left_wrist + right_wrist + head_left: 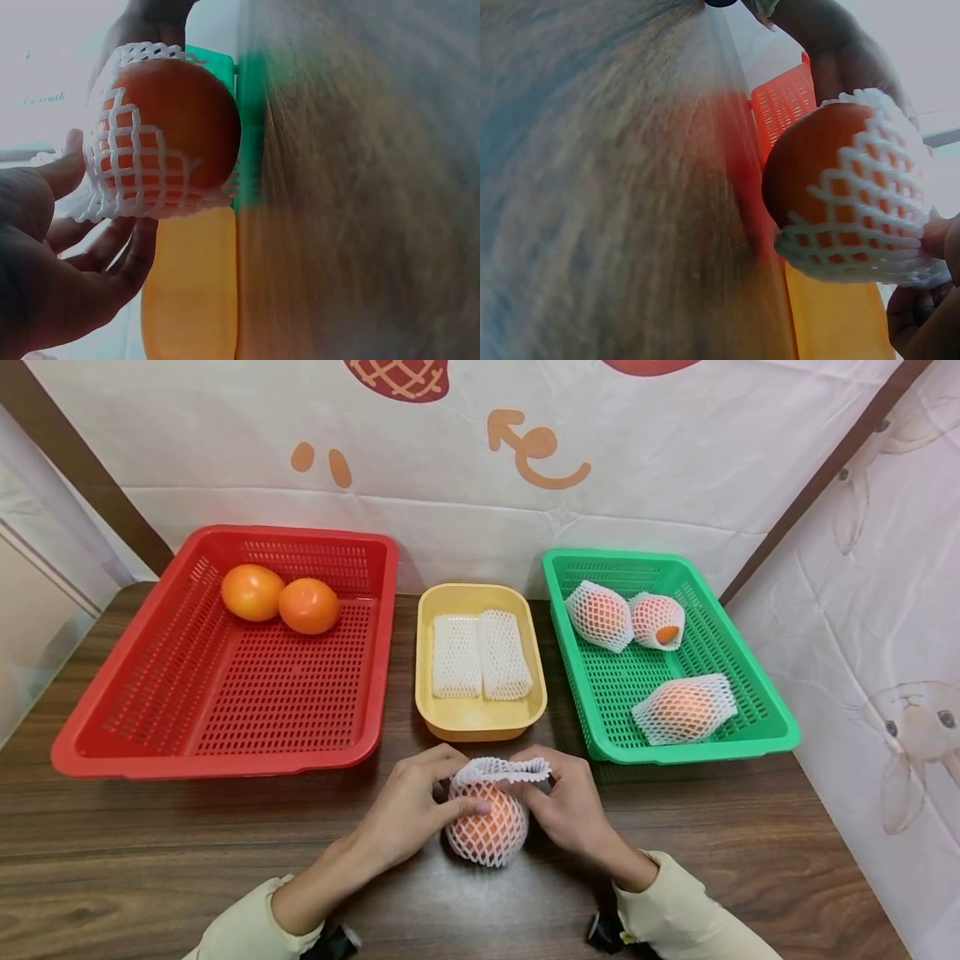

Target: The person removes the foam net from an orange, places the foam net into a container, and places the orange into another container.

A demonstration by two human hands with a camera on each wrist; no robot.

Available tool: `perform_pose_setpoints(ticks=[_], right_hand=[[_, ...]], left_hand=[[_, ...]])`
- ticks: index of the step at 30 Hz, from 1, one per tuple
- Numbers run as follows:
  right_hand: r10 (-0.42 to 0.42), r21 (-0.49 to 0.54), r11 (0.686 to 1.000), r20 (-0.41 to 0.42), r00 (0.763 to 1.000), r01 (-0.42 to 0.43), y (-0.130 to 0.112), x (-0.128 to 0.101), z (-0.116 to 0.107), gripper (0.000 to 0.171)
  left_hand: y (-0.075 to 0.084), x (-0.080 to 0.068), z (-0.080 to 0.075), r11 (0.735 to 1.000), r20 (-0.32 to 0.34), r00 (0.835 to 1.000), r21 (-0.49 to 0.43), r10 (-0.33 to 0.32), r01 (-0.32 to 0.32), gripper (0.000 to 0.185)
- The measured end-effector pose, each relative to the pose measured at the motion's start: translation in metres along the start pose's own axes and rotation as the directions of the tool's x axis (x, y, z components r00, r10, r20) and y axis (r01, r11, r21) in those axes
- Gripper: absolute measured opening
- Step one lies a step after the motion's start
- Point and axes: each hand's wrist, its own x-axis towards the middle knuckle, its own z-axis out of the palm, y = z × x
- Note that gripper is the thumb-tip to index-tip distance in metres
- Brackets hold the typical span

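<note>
In the head view an orange (487,822) in a white foam net sleeve (491,768) is held between both hands close over the table. My left hand (408,802) grips its left side, the thumb lying across the front and the fingers behind. On the other side my right hand (566,797) pinches the sleeve's upper edge, which bunches and sticks out to the right. Both wrist views show the underside of the orange (195,120) bare, with the netting (877,195) round the rest.
A red basket (367,693) with two bare oranges (309,606) stands on the left. Behind the hands, a yellow tray (480,722) carries two flat foam net sleeves (505,656). The green basket (750,672) on the right contains three netted oranges (682,710). A printed cloth (465,518) hangs behind.
</note>
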Motion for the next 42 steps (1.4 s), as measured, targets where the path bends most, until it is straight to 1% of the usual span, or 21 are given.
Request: perform_pose_setpoints(ticks=[3, 6, 8, 12, 15, 18, 21, 23, 25, 27, 29, 31, 34, 37, 40, 42], right_hand=[[-0.049, -0.014, 0.999, -0.007, 0.999, 0.049, 0.0, -0.001, 0.0, 0.021], [-0.047, 0.0, 0.999, 0.004, 0.999, 0.047, 0.001, -0.001, 0.001, 0.021], [-0.016, 0.031, 0.999, 0.023, 1.0, 0.015, 0.002, -0.001, 0.001, 0.019], [0.054, 0.102, 0.993, 0.083, 0.995, -0.063, 0.017, -0.003, 0.004, 0.018], [0.075, 0.142, 0.985, 0.136, 0.988, -0.095, 0.031, -0.004, 0.006, 0.023], [0.092, 0.161, 0.979, 0.185, 0.978, -0.123, 0.036, -0.005, 0.006, 0.029], [0.138, 0.182, 0.967, 0.221, 0.966, -0.179, 0.036, -0.005, 0.006, 0.031], [0.173, 0.189, 0.958, 0.221, 0.96, -0.216, 0.032, -0.005, 0.006, 0.029], [0.194, 0.194, 0.953, 0.202, 0.96, -0.233, 0.024, -0.003, 0.004, 0.023], [0.195, 0.184, 0.957, 0.17, 0.966, -0.225, 0.014, -0.001, 0.003, 0.017], [0.173, 0.16, 0.968, 0.135, 0.976, -0.194, 0.005, 0.001, 0.001, 0.015], [0.137, 0.133, 0.98, 0.108, 0.985, -0.151, 0.002, 0.001, 0.001, 0.014], [0.089, 0.057, 0.994, 0.069, 0.994, -0.093, 0.011, -0.001, 0.004, 0.016], [0.056, -0.014, 0.998, 0.047, 0.997, -0.055, 0.024, -0.005, 0.007, 0.018], [0.018, -0.042, 0.999, 0.038, 0.999, -0.017, 0.034, -0.009, 0.008, 0.019], [-0.015, -0.049, 0.999, 0.034, 0.999, 0.016, 0.036, -0.01, 0.009, 0.019]], left_hand=[[0.0, 0.0, 0.0, 1.0, 0.008, 1.0, -0.013, -0.015, 0.015, 0.022], [0.0, 0.0, -0.001, 1.0, -0.009, 1.0, -0.016, -0.019, 0.019, 0.019], [0.0, 0.001, -0.002, 1.0, -0.027, 1.0, -0.012, -0.013, 0.013, 0.019], [0.0, 0.002, -0.002, 1.0, -0.093, 0.996, -0.021, 0.012, -0.014, 0.018], [-0.001, 0.002, -0.002, 0.999, -0.161, 0.986, -0.013, 0.035, -0.037, 0.017], [-0.002, 0.002, -0.003, 0.998, -0.213, 0.975, 0.021, 0.055, -0.051, 0.018], [-0.003, 0.002, -0.003, 0.997, -0.239, 0.968, 0.042, 0.075, -0.067, 0.018], [-0.003, 0.002, -0.003, 0.995, -0.243, 0.965, 0.035, 0.097, -0.091, 0.018], [-0.003, 0.002, -0.001, 0.993, -0.239, 0.964, 0.02, 0.118, -0.117, 0.019], [-0.004, 0.002, 0.0, 0.99, -0.227, 0.963, 0.011, 0.142, -0.144, 0.02], [-0.003, 0.002, 0.0, 0.987, -0.211, 0.965, 0.01, 0.158, -0.159, 0.022], [-0.003, 0.001, 0.0, 0.987, -0.194, 0.968, 0.022, 0.16, -0.159, 0.022], [-0.001, 0.001, -0.003, 0.991, -0.157, 0.979, 0.044, 0.128, -0.123, 0.027], [0.0, 0.001, -0.004, 0.996, -0.088, 0.994, 0.062, 0.071, -0.066, 0.034], [0.0, 0.001, -0.005, 0.998, -0.004, 1.0, 0.058, 0.021, -0.02, 0.029], [0.0, 0.001, -0.005, 0.999, 0.031, 1.0, 0.045, -0.002, 0.001, 0.024]])
